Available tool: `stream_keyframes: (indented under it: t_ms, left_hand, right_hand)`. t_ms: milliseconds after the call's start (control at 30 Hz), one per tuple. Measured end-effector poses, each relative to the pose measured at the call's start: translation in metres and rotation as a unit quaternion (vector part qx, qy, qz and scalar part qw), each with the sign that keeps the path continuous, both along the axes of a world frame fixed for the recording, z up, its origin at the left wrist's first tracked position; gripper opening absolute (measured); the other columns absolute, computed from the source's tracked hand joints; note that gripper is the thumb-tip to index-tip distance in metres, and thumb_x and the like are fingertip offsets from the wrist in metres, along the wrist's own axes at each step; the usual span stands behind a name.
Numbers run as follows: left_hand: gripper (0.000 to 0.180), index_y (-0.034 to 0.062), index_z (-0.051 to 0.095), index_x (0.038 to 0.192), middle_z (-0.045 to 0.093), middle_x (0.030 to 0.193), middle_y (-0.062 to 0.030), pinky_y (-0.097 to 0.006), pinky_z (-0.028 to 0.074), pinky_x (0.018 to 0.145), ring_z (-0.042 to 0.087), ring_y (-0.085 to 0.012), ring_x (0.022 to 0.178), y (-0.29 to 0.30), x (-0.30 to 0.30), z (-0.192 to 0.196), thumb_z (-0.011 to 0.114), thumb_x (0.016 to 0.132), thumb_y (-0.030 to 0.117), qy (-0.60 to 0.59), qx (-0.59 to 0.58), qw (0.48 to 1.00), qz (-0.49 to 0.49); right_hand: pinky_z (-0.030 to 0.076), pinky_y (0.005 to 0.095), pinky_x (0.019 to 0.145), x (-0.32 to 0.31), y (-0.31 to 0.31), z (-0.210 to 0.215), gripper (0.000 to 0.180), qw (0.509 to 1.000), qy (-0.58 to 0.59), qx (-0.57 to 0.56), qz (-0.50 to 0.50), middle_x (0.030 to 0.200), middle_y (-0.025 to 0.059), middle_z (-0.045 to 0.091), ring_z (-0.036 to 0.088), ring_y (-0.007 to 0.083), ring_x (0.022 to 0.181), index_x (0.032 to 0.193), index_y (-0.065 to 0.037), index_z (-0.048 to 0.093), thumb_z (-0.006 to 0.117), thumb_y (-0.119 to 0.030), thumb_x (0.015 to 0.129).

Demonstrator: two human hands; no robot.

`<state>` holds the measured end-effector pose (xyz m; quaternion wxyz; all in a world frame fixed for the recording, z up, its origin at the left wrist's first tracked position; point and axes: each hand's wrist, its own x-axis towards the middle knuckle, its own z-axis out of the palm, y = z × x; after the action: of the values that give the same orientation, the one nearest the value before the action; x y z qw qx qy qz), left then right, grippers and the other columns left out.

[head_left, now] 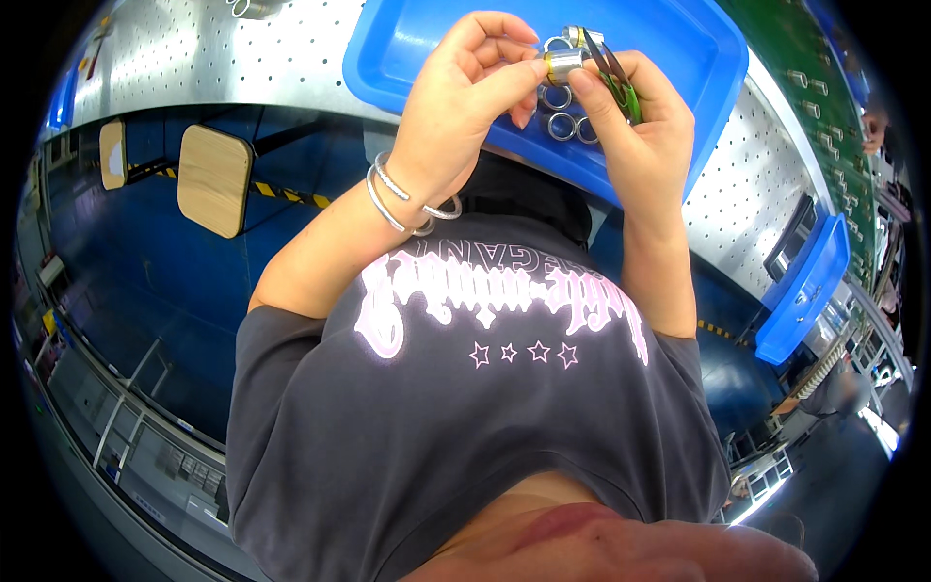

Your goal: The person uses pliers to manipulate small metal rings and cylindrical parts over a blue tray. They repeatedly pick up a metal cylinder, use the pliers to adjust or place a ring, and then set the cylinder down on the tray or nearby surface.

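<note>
Over a blue tray [386, 60], both my hands meet at a short, shiny metal cylinder [566, 66] with a yellow band at its left end. My left hand [464, 92] pinches that banded end between thumb and fingertip; its other fingers are loosely curled. My right hand [648, 112] holds the cylinder's right side with the thumb and also keeps a pair of green-handled snips [630, 101] in the palm, dark pointed blades upward. Just beyond lies a similar metal cylinder [584, 37]. Several metal rings [561, 126] sit in the tray below the held one.
The tray rests on a perforated metal worktop [281, 60]. To the right are another blue tray [803, 291] and a green board [824, 107] with small metal parts on it. Wooden-topped stools [213, 181] stand at the left over a blue floor.
</note>
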<state>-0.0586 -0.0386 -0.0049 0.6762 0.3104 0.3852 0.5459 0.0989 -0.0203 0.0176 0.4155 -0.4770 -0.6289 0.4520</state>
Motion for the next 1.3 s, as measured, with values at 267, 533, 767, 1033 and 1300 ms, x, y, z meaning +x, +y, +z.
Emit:
stream_keyframes:
  t_ms: [267,533,767,1033,1300]
  left_hand:
    - [0.018,0.0029,0.050,0.103,0.057,0.084,-0.0038,-0.024,0.044,0.063,0.054,-0.0100,0.071,0.000,0.001,-0.001,0.058,0.087,0.003,0.004,0.004,1.000,0.004]
    - [0.016,0.0033,0.050,0.099,0.057,0.083,-0.0045,-0.025,0.046,0.065,0.055,-0.0112,0.070,-0.001,-0.001,-0.003,0.059,0.086,0.004,0.006,0.006,1.000,0.015]
    - [0.017,0.0033,0.048,0.097,0.056,0.084,-0.0047,-0.025,0.047,0.066,0.057,-0.0123,0.071,0.000,-0.002,-0.006,0.061,0.085,0.003,0.049,0.024,0.998,0.039]
    - [0.018,0.0038,0.047,0.094,0.054,0.083,-0.0036,-0.024,0.049,0.064,0.058,-0.0119,0.072,-0.003,0.003,-0.002,0.059,0.082,-0.003,0.079,0.041,0.994,0.057]
    - [0.014,0.0051,0.047,0.092,0.055,0.082,-0.0045,-0.026,0.050,0.068,0.059,-0.0130,0.071,0.000,-0.002,0.001,0.059,0.085,0.001,0.008,0.006,1.000,0.027]
  right_hand:
    - [0.034,0.0177,0.053,0.001,0.000,-0.003,0.014,0.999,0.031,-0.035,0.000,0.070,-0.0035,0.054,0.043,0.0017,0.062,0.085,0.000,0.061,0.066,-0.012,0.085]
    - [0.033,0.0165,0.055,-0.003,0.000,-0.013,0.013,0.993,0.096,-0.071,0.003,0.075,-0.0044,0.055,0.043,0.0011,0.065,0.091,-0.001,0.060,0.066,-0.012,0.086]
    - [0.038,0.0149,0.057,-0.009,-0.003,-0.019,0.017,0.992,0.098,-0.073,0.026,0.079,-0.0030,0.056,0.048,-0.0003,0.068,0.096,0.000,0.055,0.065,-0.004,0.083]
    - [0.035,0.0162,0.053,-0.012,-0.003,-0.018,0.013,0.991,0.102,-0.091,-0.009,0.074,-0.0054,0.053,0.045,-0.0006,0.063,0.092,-0.001,0.056,0.064,-0.009,0.085]
    - [0.030,0.0163,0.053,-0.008,-0.002,-0.011,0.011,0.982,0.133,-0.131,-0.003,0.071,-0.0069,0.050,0.039,-0.0003,0.063,0.091,-0.002,0.059,0.060,-0.013,0.089]
